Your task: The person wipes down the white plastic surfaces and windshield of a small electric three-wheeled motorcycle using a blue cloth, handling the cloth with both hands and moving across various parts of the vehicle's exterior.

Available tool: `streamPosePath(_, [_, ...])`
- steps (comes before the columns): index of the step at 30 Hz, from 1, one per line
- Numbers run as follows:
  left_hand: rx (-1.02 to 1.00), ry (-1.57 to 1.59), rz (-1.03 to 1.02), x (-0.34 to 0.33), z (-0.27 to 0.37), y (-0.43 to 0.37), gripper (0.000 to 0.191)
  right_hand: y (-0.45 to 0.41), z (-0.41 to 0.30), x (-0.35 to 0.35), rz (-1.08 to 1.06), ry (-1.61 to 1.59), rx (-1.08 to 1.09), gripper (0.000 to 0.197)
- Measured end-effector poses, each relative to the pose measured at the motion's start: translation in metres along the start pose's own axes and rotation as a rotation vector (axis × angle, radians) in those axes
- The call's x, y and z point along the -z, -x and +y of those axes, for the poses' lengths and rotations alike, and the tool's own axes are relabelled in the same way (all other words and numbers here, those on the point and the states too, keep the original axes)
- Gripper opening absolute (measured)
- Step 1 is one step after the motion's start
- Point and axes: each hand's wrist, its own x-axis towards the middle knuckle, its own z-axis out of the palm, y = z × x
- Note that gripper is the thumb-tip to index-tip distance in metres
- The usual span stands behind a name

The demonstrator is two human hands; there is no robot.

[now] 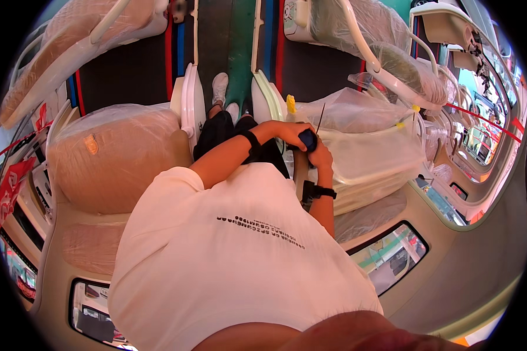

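Note:
My left hand point(296, 133) reaches across from the left, its fingers closed round a small dark blue object point(308, 140); what kind of thing it is cannot be told. My right hand point(321, 156) is curled up against it from below and to the right. A thin dark rod point(321, 118) rises from the top of my right hand, where its lower end is hidden. Both hands are beside a boxy seat point(373, 153) covered in cloudy plastic film, next to a tan armrest point(300, 169). A yellow tag point(291, 104) is on the seat's near corner.
A tan seat point(114, 158) wrapped in clear film is at the left. Dark floor mats point(123, 79) with red and blue edges lie ahead. White curved frames point(360, 37) stand at the upper right. A green floor strip point(240, 44) runs between the door sills.

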Motion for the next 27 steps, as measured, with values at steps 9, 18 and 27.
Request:
streamPosePath(9, [-0.345,-0.070,0.422,0.007,0.108,-0.048,0.063,0.008,0.005,0.187,0.664,-0.592,0.101,0.057])
streamPosePath(18, [-0.397,-0.351,0.683,0.133,0.121,-0.096,0.060,-0.140,-0.052,0.224,0.918,-0.125,0.661,0.047])
streamPosePath(27, [-0.285,-0.649,0.822,0.241,0.127,-0.118,0.055,-0.242,-0.125,0.266,0.573,-0.255,0.429,0.044])
